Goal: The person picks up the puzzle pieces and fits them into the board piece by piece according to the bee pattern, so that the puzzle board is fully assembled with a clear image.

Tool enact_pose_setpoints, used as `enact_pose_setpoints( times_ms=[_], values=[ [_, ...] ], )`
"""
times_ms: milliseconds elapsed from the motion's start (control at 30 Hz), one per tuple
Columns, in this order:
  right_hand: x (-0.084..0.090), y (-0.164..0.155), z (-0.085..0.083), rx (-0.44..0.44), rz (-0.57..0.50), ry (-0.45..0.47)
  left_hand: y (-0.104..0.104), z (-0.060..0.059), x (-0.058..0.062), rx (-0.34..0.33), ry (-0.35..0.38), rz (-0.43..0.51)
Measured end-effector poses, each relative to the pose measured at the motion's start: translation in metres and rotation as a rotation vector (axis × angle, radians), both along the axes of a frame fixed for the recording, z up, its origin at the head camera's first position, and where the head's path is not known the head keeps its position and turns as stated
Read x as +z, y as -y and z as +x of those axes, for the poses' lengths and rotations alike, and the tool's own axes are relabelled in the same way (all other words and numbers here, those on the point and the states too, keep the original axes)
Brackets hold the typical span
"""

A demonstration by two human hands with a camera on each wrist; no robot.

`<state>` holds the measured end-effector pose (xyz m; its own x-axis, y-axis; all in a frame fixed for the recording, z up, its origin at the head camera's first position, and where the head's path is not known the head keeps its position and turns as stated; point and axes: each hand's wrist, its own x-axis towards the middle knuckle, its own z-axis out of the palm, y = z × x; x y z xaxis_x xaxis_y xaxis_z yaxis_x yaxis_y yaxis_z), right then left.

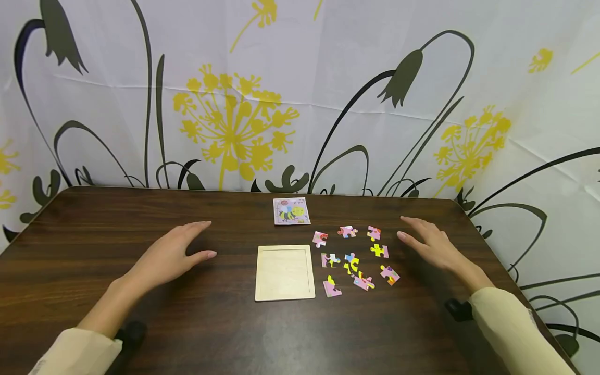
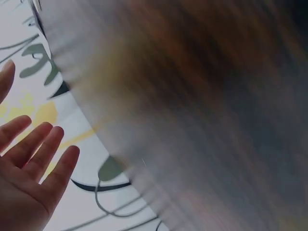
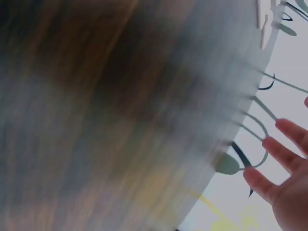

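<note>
Both hands hover over the dark wooden table (image 1: 94, 224), palms down, fingers straight and loosely spread, holding nothing. The left hand (image 1: 171, 255) sits to the left of the blank puzzle tray (image 1: 284, 272), apart from it. The right hand (image 1: 433, 248) is just beside the scattered puzzle pieces (image 1: 353, 255), its fingertips nearest the yellow piece (image 1: 378, 250) and the one above it (image 1: 373, 233).

I count 9 loose pieces, lying flat to the right of the tray, mostly pink with yellow, blue and red patches. The tray is a pale wooden square with a raised rim and a bare recess. Behind it lies the reference card (image 1: 291, 211), showing what looks like a bee on a pink ground.

To my eye, picking up a first piece would go best with a light pinch at its edges, then a check against the card before setting it down. The left hand could steady the tray rim so it doesn't slide. A corner or straight-edged piece seems the easiest start.

Both wrist views are heavily blurred; only spread fingers (image 2: 29, 159) and the flowered curtain (image 1: 300, 94) show.
</note>
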<state>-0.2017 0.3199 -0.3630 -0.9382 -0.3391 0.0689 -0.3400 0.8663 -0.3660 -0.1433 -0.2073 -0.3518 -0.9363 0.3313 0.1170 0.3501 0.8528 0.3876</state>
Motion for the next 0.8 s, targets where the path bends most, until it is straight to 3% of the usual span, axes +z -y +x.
enact_pose_setpoints(
  times_ms=[133, 300, 567, 800],
  values=[
    [0.003, 0.008, -0.001, 0.056, -0.101, 0.064, -0.012, 0.001, 0.001, -0.013, 0.027, 0.045],
    [0.007, 0.021, 0.000, 0.071, -0.148, 0.118, -0.026, 0.002, 0.000, -0.055, 0.061, 0.092],
    [0.007, 0.045, -0.002, 0.149, -0.154, 0.123, -0.045, 0.001, -0.007, -0.151, 0.128, 0.181],
    [0.010, 0.064, -0.003, 0.167, -0.137, 0.159, -0.061, 0.000, -0.011, -0.227, 0.146, 0.175]
  ],
)
